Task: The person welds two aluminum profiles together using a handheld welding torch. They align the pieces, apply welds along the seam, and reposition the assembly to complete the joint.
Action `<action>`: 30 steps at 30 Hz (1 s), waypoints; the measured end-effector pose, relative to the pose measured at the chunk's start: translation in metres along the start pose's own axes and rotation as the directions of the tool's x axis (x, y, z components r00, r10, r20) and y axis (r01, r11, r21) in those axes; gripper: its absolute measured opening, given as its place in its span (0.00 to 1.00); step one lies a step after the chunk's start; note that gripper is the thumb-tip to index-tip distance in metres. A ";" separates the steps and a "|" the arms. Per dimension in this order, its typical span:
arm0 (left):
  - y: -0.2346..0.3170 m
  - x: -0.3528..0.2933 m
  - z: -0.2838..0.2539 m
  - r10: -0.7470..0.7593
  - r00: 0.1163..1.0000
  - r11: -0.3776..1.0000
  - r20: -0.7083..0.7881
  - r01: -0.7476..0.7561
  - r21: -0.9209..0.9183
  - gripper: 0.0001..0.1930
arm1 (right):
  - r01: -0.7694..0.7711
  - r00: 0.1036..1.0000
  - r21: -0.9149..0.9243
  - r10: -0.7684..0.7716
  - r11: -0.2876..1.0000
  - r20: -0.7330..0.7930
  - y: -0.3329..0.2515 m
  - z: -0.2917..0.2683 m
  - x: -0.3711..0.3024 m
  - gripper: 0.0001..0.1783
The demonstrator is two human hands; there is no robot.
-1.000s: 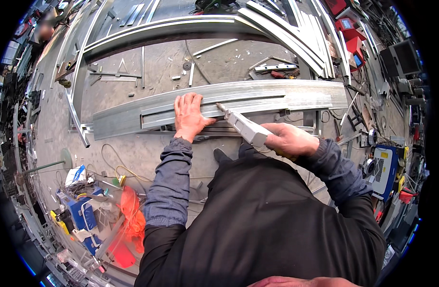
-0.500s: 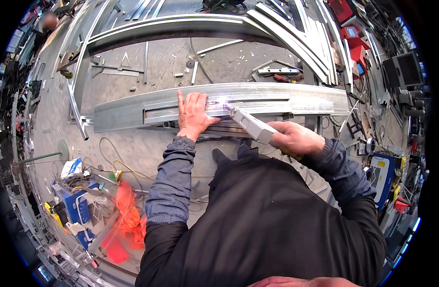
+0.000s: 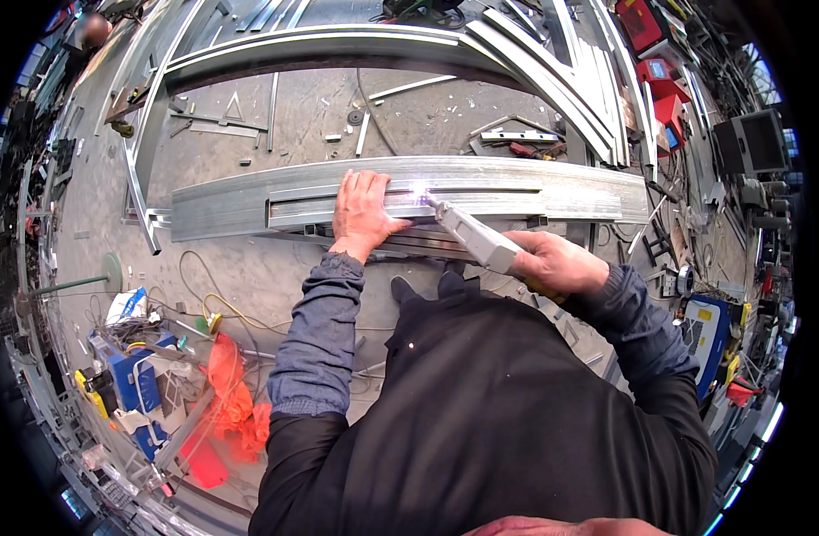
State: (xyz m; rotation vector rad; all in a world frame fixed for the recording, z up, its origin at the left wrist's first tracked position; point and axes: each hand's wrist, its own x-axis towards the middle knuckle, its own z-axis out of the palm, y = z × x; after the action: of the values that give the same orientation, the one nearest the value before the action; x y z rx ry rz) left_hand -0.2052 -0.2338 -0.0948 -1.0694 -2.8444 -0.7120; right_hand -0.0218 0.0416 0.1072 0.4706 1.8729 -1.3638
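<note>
A wide galvanized metal beam lies crosswise in front of me. On it sits a narrower metal channel with a dark lengthwise gap. My left hand lies on the channel, its fingers stretched out and its thumb spread to the right. My right hand is wrapped round the grip of a white handheld welding gun. The gun's nozzle points up and left at the channel, a little right of my left hand. A bright violet-white glow burns at the tip and hides the exact contact spot.
Beyond the beam, a steel frame carries several long metal profiles. Metal offcuts and a spirit level lie on the floor. At lower left are orange plastic sheeting, blue equipment and cables. A blue-and-white machine stands at right.
The glowing tip has shifted very slightly to the right along the channel, with the welding gun and my right hand. My left hand keeps its place. A small bright spark now shows over my apron.
</note>
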 end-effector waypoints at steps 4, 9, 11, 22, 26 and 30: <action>-0.001 0.000 0.001 0.003 1.000 1.000 -0.003 -0.003 -0.012 0.48 | 0.094 0.996 -0.009 -0.094 0.996 0.002 0.023 -0.003 0.010 0.25; 0.001 0.000 0.000 0.017 0.998 1.000 -0.061 -0.017 0.006 0.43 | 0.102 0.995 0.002 -0.102 0.995 0.017 0.025 -0.004 0.011 0.25; 0.000 -0.001 0.001 0.025 0.997 1.000 -0.071 -0.024 0.018 0.42 | 0.072 0.997 0.024 -0.072 0.997 0.023 0.021 -0.004 0.009 0.25; 0.003 0.001 -0.002 0.001 1.000 0.999 -0.010 -0.001 -0.036 0.44 | 0.051 0.999 0.029 -0.051 0.998 0.011 0.017 -0.005 0.006 0.23; 0.002 0.001 -0.002 0.007 1.000 0.999 -0.023 -0.007 -0.033 0.44 | 0.056 0.998 0.024 -0.057 0.998 0.026 0.017 -0.007 0.007 0.23; 0.001 0.000 -0.001 0.006 1.000 1.000 -0.026 -0.007 -0.028 0.44 | 0.032 0.999 0.008 -0.032 0.999 0.026 0.012 -0.007 0.005 0.23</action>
State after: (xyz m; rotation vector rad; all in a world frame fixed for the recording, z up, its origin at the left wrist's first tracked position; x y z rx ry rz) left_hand -0.2044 -0.2337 -0.0937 -1.0644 -2.8158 -0.7623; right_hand -0.0196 0.0513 0.0967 0.4264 1.8614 -1.3925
